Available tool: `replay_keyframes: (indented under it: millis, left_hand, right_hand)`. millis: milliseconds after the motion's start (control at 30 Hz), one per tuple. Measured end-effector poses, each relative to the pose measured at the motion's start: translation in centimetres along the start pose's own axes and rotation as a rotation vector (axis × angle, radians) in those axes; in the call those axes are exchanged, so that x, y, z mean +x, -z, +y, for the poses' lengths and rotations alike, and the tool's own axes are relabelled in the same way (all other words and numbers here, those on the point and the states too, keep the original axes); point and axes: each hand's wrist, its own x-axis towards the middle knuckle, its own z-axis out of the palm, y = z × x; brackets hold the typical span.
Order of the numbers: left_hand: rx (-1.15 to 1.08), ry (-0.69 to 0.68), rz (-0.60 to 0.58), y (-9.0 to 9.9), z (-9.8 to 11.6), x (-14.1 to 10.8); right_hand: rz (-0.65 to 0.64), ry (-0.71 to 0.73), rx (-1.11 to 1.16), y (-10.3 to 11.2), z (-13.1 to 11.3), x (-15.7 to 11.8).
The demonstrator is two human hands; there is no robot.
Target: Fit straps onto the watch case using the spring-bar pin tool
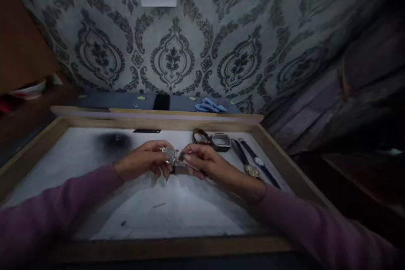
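My left hand (147,159) pinches a silver round-faced wristwatch (170,155) over the middle of a shallow, wood-rimmed tray (126,211). Close by on its right, the fingers of my right hand (204,161) are closed on a small, shiny dark piece (182,156). That piece meets the edge of the watch, but whether it is part of its strap I cannot make out. Beneath both hands a dark strap-like strip (181,170) shows in part on the white surface.
At the tray's right lie a brown looped strap (200,136), a square-cased watch (220,141), a gold-cased watch (252,171) and a white-dialled watch (259,161). A flat black strip (147,131) lies near the back rim. Behind it are a blue cloth (210,105) and a black rectangle (161,102).
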Motion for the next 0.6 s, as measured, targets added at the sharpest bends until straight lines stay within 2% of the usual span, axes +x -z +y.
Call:
replay_keyframes:
  millis: [133,333,500,600]
  left_hand:
    - [-0.032,0.020,0.005,-0.4,-0.1,-0.1]
    - [-0.148,0.090,0.072,-0.8,-0.2,-0.2]
    - [-0.092,0.129,0.034,-1.2,-0.3,-0.3]
    - [-0.056,0.108,0.017,-1.4,-0.4,-0.3]
  right_hand:
    - [-0.013,-0.005,0.011,0.1,0.3,0.0]
    - [-0.004,-0.011,0.041,0.1,0.6,0.1]
    - [0.011,-0.021,0.064,0.0,0.6,0.0]
    - [0.001,-0.027,0.058,-0.2,0.5,-0.1]
